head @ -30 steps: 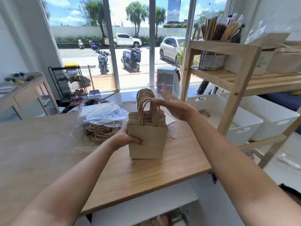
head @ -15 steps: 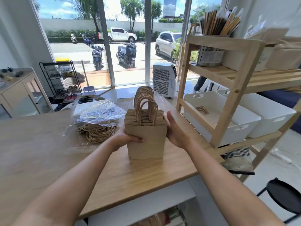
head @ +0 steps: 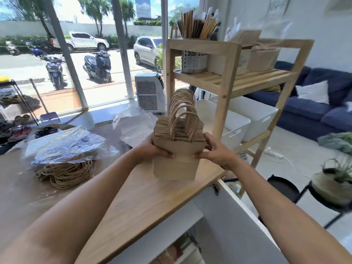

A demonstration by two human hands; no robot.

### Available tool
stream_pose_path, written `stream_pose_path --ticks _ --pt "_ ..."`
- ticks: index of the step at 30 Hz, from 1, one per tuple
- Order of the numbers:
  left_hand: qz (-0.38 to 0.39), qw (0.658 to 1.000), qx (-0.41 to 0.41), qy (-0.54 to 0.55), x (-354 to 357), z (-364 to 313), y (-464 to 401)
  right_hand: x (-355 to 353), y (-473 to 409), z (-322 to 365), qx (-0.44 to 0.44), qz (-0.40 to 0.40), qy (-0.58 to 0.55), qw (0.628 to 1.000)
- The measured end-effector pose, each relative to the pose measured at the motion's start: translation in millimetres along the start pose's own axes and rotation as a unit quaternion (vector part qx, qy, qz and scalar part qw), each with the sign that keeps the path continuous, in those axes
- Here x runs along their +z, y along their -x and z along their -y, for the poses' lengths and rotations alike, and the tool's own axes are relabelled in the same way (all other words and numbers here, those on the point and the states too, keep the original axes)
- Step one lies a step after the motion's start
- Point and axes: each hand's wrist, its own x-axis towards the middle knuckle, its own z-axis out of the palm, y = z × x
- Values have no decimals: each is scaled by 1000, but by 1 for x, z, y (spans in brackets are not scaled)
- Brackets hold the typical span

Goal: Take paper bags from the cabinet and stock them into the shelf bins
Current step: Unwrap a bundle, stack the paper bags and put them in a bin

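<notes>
A thick stack of small brown paper bags (head: 175, 164) with twisted paper handles stands upright between both hands, over the right end of the wooden table (head: 137, 202). My left hand (head: 152, 147) grips its left side and my right hand (head: 213, 151) grips its right side, thumbs on the front face. Whether the stack's bottom touches the tabletop I cannot tell. Just behind and to the right stands the wooden shelf (head: 226, 82) with two white bins (head: 238, 128) on its lower level.
More paper bags under crumpled plastic wrap (head: 64, 147) lie on the table at left. A utensil holder (head: 194, 61) and boxes sit on the upper shelf. A blue sofa (head: 312, 103), a black stool (head: 283, 187) and a potted plant (head: 335, 180) stand at right.
My right hand came down from above the handles and took hold of the stack's right side. The stack now sits closer to the table's right end and the shelf; the view swung right.
</notes>
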Motion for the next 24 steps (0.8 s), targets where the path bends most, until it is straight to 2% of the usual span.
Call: stream_pose_path --ticks 6,10,14,18,21,24 --pt "155 984 86 -28 105 -34 -52 -80 85 -14 53 -127 -19 990" --pt "250 965 74 -23 162 -55 -78 -114 120 -20 79 -222 -53 970" --pt "311 950 11 23 202 -73 -99 -137 131 -23 106 -279 -78 951" --pt "354 930 -71 66 233 -77 -122 -158 121 -30 137 -381 -146 902" --pt "335 931 -108 101 252 -84 -139 -179 107 -39 150 -436 -188 867" --pt "327 925 -146 128 270 -93 -163 -209 91 -52 192 -439 -219 850"
